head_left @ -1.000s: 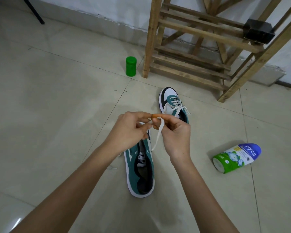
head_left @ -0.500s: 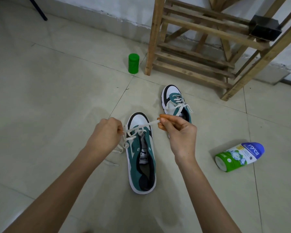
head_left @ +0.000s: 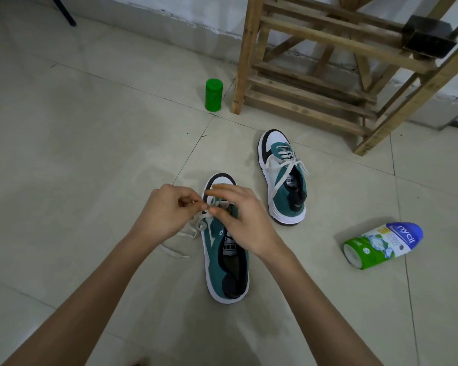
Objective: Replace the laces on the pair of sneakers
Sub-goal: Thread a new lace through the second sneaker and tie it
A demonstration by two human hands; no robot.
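Left hand (head_left: pixel 167 216), right hand (head_left: pixel 239 220), both pinching lace (head_left: pixel 199 225), over sneaker (head_left: pixel 217 262)

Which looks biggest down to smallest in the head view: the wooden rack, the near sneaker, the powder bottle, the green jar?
1. wooden rack, even cut off by the frame
2. near sneaker
3. powder bottle
4. green jar, though it stands farther off, so its true size against the bottle is unsure

Head-worn, down onto near sneaker (head_left: pixel 216 261)
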